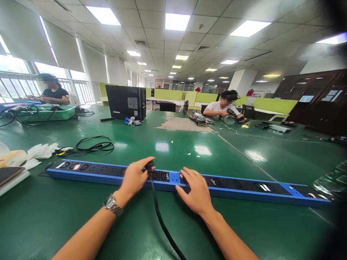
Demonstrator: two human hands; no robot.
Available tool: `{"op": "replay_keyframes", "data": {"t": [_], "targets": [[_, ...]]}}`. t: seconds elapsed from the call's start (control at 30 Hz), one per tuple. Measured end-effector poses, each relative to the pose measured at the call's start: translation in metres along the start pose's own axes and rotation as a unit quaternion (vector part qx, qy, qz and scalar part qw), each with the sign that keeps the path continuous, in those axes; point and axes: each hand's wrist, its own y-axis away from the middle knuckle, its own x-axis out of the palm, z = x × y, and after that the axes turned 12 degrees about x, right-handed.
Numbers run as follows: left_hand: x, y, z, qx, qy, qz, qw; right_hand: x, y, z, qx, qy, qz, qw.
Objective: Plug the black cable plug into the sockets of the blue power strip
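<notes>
A long blue and black power strip (114, 179) lies across the green table in front of me, with rows of sockets along its top. My left hand (136, 176), with a metal watch on the wrist, grips a black plug (149, 165) at the strip's sockets, left of the middle. Whether the plug is seated in a socket I cannot tell. Its thick black cable (159, 216) runs down toward me between my forearms. My right hand (195, 189) rests on the strip beside a blue socket (174, 177), its fingers spread, holding nothing.
A coiled black cable (94, 145) lies behind the strip's left part. White tissues (40, 151) are at the left, and a clear plastic bottle (332, 178) at the right. Farther back stand a black computer case (126, 102) and a green basket (51, 113). Two people sit across the table.
</notes>
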Motion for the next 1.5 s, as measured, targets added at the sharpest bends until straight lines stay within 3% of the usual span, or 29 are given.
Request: {"op": "replay_keyframes", "data": {"t": [0.13,0.3,0.43,0.6,0.83,0.97,1.07,1.23,1.5], "targets": [[-0.028,0.017,0.023,-0.01,-0.023,0.068,0.997,0.0,-0.002,0.002,0.012,-0.029,0.0,1.0],[-0.034,0.013,0.026,0.007,-0.042,0.12,0.992,0.0,-0.001,0.004,0.022,-0.079,-0.035,0.996],[-0.036,0.005,0.03,0.0,0.001,0.158,0.987,0.001,-0.003,0.006,0.027,-0.107,-0.049,0.993],[-0.029,0.008,0.032,-0.002,0.057,0.132,0.99,0.004,-0.008,0.021,0.001,-0.163,-0.091,0.983],[-0.019,0.014,0.026,-0.044,-0.05,0.103,0.992,0.014,-0.014,0.074,-0.076,-0.198,-0.097,0.972],[-0.018,0.017,0.027,-0.03,-0.02,0.089,0.995,0.02,-0.02,0.093,-0.067,-0.233,-0.101,0.965],[-0.019,0.016,0.027,-0.02,0.015,0.098,0.995,0.024,-0.022,0.093,-0.059,-0.253,-0.095,0.961],[-0.021,0.016,0.028,-0.056,0.039,0.067,0.995,0.029,-0.019,0.08,-0.031,-0.268,-0.094,0.958],[-0.028,0.014,0.033,-0.042,0.102,0.114,0.987,0.03,-0.018,0.076,-0.003,-0.283,-0.085,0.955]]}}
